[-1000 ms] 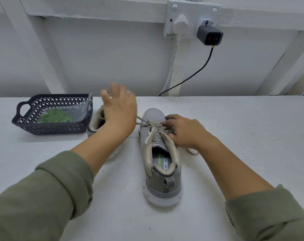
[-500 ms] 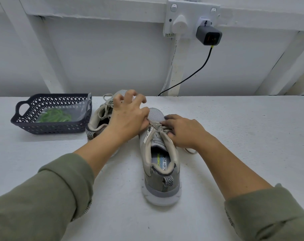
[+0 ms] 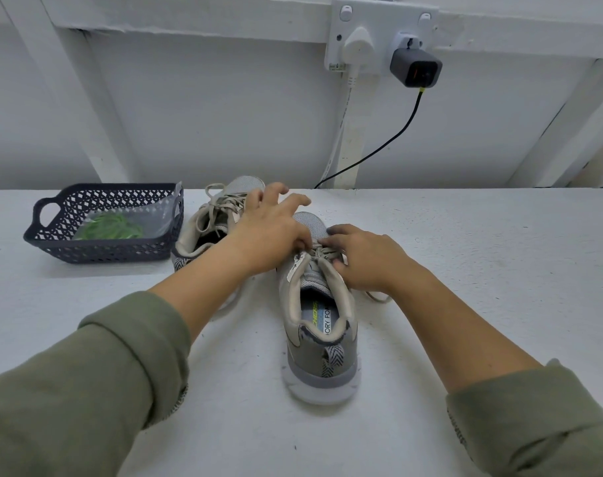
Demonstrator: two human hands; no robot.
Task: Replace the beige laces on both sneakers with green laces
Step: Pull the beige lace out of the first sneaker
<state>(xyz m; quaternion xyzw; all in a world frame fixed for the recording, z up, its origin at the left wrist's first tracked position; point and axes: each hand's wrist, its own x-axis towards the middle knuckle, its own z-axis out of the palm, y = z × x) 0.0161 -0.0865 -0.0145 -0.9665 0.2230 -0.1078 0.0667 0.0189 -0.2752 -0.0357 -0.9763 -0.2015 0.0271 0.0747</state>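
Note:
Two grey sneakers stand on the white table. The near sneaker points away from me, heel towards me, with beige laces across its tongue. My left hand pinches the lace at the top eyelets with thumb and forefinger, its other fingers spread. On the sneaker's right side, my right hand holds the upper and the lace there. A loose lace end trails out from under that hand. The far sneaker sits behind my left hand, its beige laces loose. Green laces lie in a clear bag.
A dark plastic basket at the left holds the bag of green laces. On the white wall behind the table is a socket with a white plug and a grey adapter, whose black cable hangs down to the table's back edge.
My left hand came down from above the far sneaker and moved right to the near sneaker's laces, where it now pinches the lace. My right hand stayed on the sneaker.

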